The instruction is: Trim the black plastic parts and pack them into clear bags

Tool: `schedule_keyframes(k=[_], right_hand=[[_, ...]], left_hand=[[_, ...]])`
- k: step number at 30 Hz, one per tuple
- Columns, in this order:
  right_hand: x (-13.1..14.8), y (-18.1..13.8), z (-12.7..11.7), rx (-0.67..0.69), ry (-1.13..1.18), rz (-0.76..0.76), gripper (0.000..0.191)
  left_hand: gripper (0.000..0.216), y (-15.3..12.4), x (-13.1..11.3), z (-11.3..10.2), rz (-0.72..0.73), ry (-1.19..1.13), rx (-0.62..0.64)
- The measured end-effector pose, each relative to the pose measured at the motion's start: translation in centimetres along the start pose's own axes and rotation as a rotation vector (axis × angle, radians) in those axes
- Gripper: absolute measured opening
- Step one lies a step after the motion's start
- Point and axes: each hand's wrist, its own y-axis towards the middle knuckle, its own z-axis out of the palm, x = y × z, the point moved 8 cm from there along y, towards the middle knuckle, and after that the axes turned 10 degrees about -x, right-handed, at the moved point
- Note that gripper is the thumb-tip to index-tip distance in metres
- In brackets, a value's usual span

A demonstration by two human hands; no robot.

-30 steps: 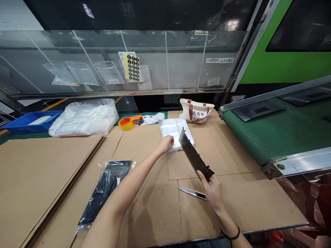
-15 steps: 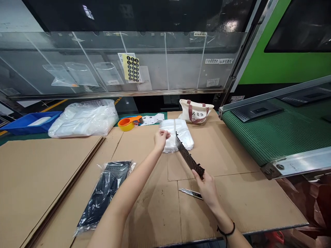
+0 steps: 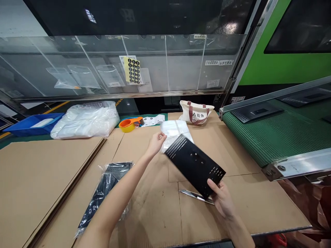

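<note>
My right hand [image 3: 221,198] grips the near end of a flat black slotted panel [image 3: 194,163], held above the cardboard with its broad face turned up. My left hand [image 3: 156,143] reaches forward with fingers pinched on the top clear plastic bag of a stack of bags [image 3: 173,131] lying just beyond the panel. A silver utility knife [image 3: 195,196] lies on the cardboard under the panel's near end. Another black panel sealed in a clear bag [image 3: 104,187] rests to the left of my left forearm.
Cardboard sheets [image 3: 46,175] cover the table. At the back lie a bulky white plastic bundle [image 3: 86,119], an orange tape dispenser [image 3: 129,123], a paper slip [image 3: 153,120], a canvas tote [image 3: 196,112] and a blue tray [image 3: 31,124]. A green conveyor [image 3: 279,134] runs along the right.
My right hand has turned the black panel from edge-on to flat, face up, and drawn it slightly nearer. My left hand has shifted a little left at the edge of the bag stack.
</note>
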Motion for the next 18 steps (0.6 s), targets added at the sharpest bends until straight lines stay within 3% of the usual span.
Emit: schedule_keyframes(k=[3, 5, 7, 10, 15, 18], right_hand=[[-1.7, -1.5, 0.8, 0.130, 0.221, 0.344, 0.046], [-2.3, -1.8, 0.9, 0.093, 0.293, 0.417, 0.043], [-2.7, -1.8, 0.9, -0.007, 0.367, 0.421, 0.042], [-3.1, -2.2, 1.3, -0.115, 0.446, 0.371, 0.042], [-3.6, -3.7, 3.7, 0.050, 0.301, 0.377, 0.043], [-3.5, -3.7, 3.9, 0.043, 0.308, 0.347, 0.044]], left_hand=[[0.019, -1.3, -1.6, -0.2, 0.079, -0.001, 0.095], [0.023, -2.5, -2.7, -0.1, 0.148, 0.021, 0.155], [0.023, -3.9, -3.5, -0.2, 0.223, 0.069, 0.158], [0.021, -5.7, -4.1, -0.6, 0.329, 0.200, 0.061], [0.031, -8.5, -4.3, 0.2, 0.485, 0.431, -0.085], [0.032, -10.0, -4.8, 1.1, 0.617, 0.495, -0.121]])
